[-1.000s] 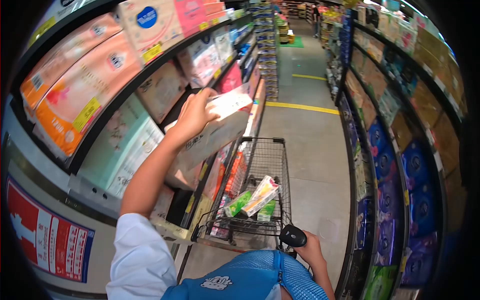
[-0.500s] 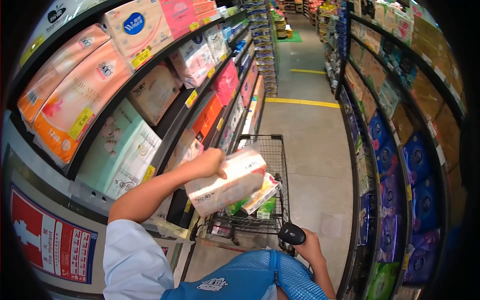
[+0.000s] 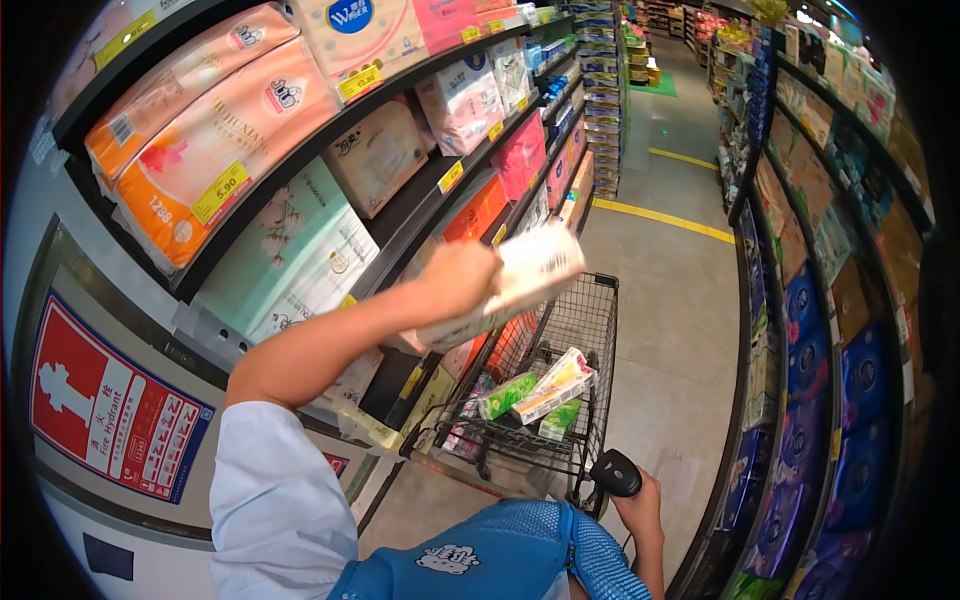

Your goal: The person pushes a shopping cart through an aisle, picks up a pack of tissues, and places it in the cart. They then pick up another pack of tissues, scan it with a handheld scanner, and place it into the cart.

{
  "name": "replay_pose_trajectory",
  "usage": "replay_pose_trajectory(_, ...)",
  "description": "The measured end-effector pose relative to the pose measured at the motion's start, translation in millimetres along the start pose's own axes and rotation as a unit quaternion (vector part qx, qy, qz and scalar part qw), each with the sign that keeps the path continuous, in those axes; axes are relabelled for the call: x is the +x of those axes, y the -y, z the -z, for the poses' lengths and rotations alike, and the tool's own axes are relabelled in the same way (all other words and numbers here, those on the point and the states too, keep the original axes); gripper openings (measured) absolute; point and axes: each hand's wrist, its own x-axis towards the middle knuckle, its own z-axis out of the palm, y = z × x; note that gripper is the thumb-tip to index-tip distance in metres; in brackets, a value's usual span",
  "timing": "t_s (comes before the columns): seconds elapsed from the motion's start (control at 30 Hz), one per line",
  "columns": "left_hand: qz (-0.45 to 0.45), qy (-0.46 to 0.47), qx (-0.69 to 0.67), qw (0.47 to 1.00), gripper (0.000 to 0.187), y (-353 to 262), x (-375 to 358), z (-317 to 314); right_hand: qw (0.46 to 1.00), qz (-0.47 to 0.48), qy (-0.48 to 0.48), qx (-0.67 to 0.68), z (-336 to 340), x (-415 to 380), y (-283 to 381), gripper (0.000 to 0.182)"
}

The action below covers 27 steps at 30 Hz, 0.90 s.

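Note:
My left hand (image 3: 460, 278) grips a white pack of tissue paper (image 3: 520, 280) and holds it up above the rear of a black wire shopping cart (image 3: 585, 310). The pack is tilted, its far end higher. My right hand (image 3: 640, 505) is closed on the cart's black handle grip (image 3: 615, 472) at the lower right. Inside the cart lie green and white packets (image 3: 535, 388) and some red-printed ones beneath them.
Shelves of tissue packs (image 3: 300, 150) with yellow price tags run along the left. Shelves of blue and brown packs (image 3: 830, 330) line the right. A grey aisle floor with yellow lines (image 3: 665, 215) stretches ahead. A red fire hydrant sign (image 3: 105, 395) sits low on the left.
My left hand pulled the tissue pack off the shelf, dropped it low over the cart, and now holds it higher again. The view has swung left. My right hand stays on the handle.

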Motion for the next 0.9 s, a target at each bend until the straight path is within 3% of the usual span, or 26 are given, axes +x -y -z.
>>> replay_pose_trajectory(0.1, 0.01, -0.112, -0.005, 0.994, 0.018, 25.2, 27.7, 50.4, 1.0, 0.002, 0.001, 0.001, 1.0, 3.1, 1.8, 0.031)
replay_pose_trajectory(0.17, 0.014, -0.168, 0.082, 0.982, 0.016, 43.0, 47.4, 79.4, 1.0, -0.002, 0.003, 0.003, 1.6, 5.0, 3.0, 0.031)
replay_pose_trajectory(0.3, 0.047, -0.202, 0.197, 0.958, 0.009, 55.8, 75.3, 120.3, 1.0, -0.017, 0.004, 0.005, 1.7, 4.3, -3.6, 0.031)
replay_pose_trajectory(0.4, 0.085, -0.22, 0.265, 0.935, 0.015, 69.1, 95.6, 129.2, 1.0, -0.018, -0.001, 0.01, 3.7, 1.8, -6.3, 0.03)
replay_pose_trajectory(0.8, 0.233, -0.184, 0.242, 0.924, 0.015, 177.4, 134.5, 60.3, 0.998, -0.045, -0.034, -0.007, 19.3, -16.4, -16.5, 0.032)
replay_pose_trajectory(0.9, 0.26, -0.282, 0.246, 0.89, 0.019, 187.1, 138.9, 44.6, 0.997, -0.054, -0.052, -0.005, 20.3, -20.7, -19.4, 0.033)
